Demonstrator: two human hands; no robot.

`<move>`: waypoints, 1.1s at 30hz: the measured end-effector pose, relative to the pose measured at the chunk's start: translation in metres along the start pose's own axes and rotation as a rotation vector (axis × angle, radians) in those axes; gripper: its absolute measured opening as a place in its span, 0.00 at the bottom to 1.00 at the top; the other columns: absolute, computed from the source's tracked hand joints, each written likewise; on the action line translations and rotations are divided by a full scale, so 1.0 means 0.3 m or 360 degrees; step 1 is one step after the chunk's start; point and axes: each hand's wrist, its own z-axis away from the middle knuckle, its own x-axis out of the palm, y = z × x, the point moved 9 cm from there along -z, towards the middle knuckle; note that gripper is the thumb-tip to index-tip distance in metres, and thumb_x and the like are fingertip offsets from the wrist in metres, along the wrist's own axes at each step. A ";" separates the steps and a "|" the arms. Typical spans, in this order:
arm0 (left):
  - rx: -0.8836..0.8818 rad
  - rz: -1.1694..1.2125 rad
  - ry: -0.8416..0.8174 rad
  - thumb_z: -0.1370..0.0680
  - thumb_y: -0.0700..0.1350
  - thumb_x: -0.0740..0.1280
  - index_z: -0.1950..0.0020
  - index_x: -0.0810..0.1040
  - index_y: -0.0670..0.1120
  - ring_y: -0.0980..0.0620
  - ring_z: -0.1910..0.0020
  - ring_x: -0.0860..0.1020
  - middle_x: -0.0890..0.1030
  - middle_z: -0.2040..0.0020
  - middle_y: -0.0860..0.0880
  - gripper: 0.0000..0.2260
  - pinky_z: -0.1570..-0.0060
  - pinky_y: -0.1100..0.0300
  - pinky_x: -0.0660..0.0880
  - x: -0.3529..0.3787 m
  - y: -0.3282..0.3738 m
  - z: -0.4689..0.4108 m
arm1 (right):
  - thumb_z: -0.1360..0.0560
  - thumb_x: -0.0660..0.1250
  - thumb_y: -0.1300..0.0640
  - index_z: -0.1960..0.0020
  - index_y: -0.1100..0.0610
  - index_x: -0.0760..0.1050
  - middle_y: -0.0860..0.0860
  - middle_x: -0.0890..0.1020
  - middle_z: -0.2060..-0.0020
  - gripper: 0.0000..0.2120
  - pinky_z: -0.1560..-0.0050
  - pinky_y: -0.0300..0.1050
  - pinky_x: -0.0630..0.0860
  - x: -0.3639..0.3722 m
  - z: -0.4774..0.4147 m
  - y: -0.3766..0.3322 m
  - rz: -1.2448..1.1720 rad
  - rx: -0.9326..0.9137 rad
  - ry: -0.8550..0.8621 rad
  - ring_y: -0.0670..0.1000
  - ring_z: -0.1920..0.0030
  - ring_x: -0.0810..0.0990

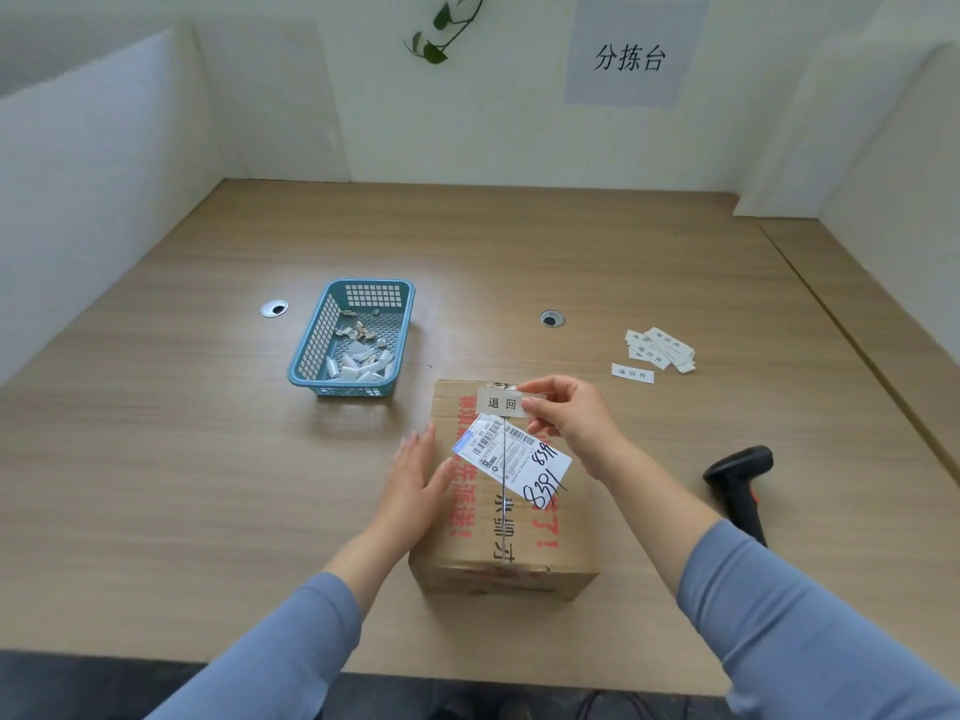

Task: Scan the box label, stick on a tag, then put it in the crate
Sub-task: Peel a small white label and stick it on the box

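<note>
A brown cardboard box (524, 537) with red print stands near the table's front edge. A white shipping label (511, 459) with barcodes and handwritten numbers is stuck on its top. My right hand (566, 415) pinches a small white tag (500, 402) with black characters over the box's far top edge. My left hand (418, 478) lies flat against the box's left side, fingers spread. A black handheld scanner (740, 483) lies on the table to the right of the box.
A blue plastic basket (311, 356) holding scraps of backing paper sits to the far left of the box. A pile of spare tags (657, 348) lies at the right. Two cable grommets (551, 318) are set in the table. White partitions surround it.
</note>
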 end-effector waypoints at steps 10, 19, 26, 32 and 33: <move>-0.0034 0.0944 -0.0077 0.22 0.42 0.65 0.51 0.81 0.47 0.67 0.60 0.80 0.85 0.58 0.55 0.05 0.59 0.72 0.74 -0.121 0.237 0.024 | 0.27 0.69 0.67 0.45 0.65 0.79 0.51 0.79 0.69 0.11 0.68 0.36 0.71 0.007 0.049 -0.019 -0.0077 -0.0051 -0.0068 0.44 0.74 0.77; -0.0160 0.0969 -0.0283 0.23 0.41 0.67 0.55 0.79 0.44 0.54 0.56 0.79 0.83 0.53 0.46 0.02 0.52 0.65 0.76 -0.075 0.250 0.011 | 0.27 0.70 0.66 0.48 0.63 0.81 0.50 0.80 0.69 0.08 0.68 0.36 0.72 0.015 0.055 -0.046 -0.0005 -0.0084 -0.0114 0.44 0.74 0.77; -0.0198 0.0965 -0.0340 0.22 0.41 0.65 0.58 0.78 0.45 0.48 0.52 0.76 0.82 0.51 0.42 0.05 0.41 0.52 0.73 -0.071 0.245 0.005 | 0.27 0.70 0.66 0.48 0.61 0.81 0.50 0.80 0.68 0.08 0.68 0.35 0.72 0.019 0.055 -0.050 0.0029 -0.0085 -0.0138 0.44 0.74 0.76; -0.0171 0.0892 -0.0328 0.23 0.41 0.66 0.60 0.78 0.46 0.52 0.56 0.77 0.82 0.53 0.44 0.06 0.52 0.63 0.73 -0.074 0.246 -0.006 | 0.27 0.69 0.66 0.47 0.63 0.81 0.51 0.80 0.67 0.09 0.68 0.36 0.72 0.020 0.050 -0.046 0.0044 -0.0066 -0.0137 0.44 0.74 0.76; -0.0163 0.0877 -0.0337 0.23 0.41 0.66 0.60 0.78 0.46 0.53 0.57 0.77 0.82 0.54 0.45 0.06 0.51 0.63 0.73 -0.073 0.246 -0.006 | 0.27 0.69 0.66 0.47 0.63 0.81 0.51 0.81 0.66 0.09 0.67 0.37 0.71 0.019 0.049 -0.044 0.0045 -0.0063 -0.0131 0.44 0.74 0.76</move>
